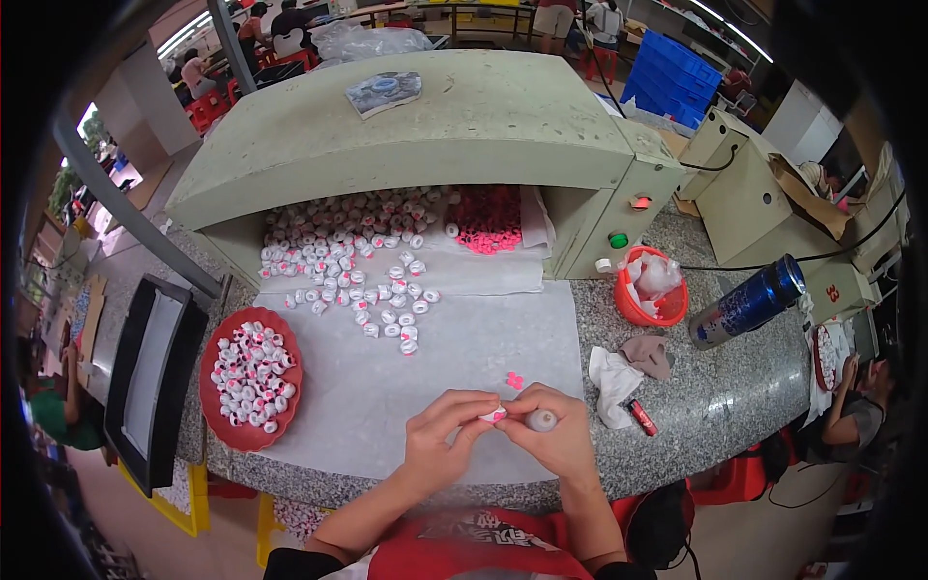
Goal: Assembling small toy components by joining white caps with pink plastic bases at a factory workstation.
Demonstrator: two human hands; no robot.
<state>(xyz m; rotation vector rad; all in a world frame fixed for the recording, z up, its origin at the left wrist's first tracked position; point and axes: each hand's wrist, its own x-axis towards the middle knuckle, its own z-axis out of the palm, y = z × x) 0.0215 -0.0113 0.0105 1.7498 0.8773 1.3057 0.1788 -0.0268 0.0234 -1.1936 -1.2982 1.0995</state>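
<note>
While resting right of the red bowl (250, 379), left hand (447, 432) and right hand (553, 437) pinching shut on a small white-and-pink cap (494, 416), right also clutching a white piece (541, 420).

My left hand (447, 432) and right hand (553, 437) close over a small white and pink piece (494, 416), so most of it is hidden by my fingers, and its shape is too small to tell. My forearms run out past the near edge. Far back inside the grey-green housing (464, 116), the heap of small caps (348, 242) fades into shadow under its roof. The black tray (145, 372) on the left is partly off the surface (735, 387). On the right, a person (855, 406) is lost in the dark rim.
</note>
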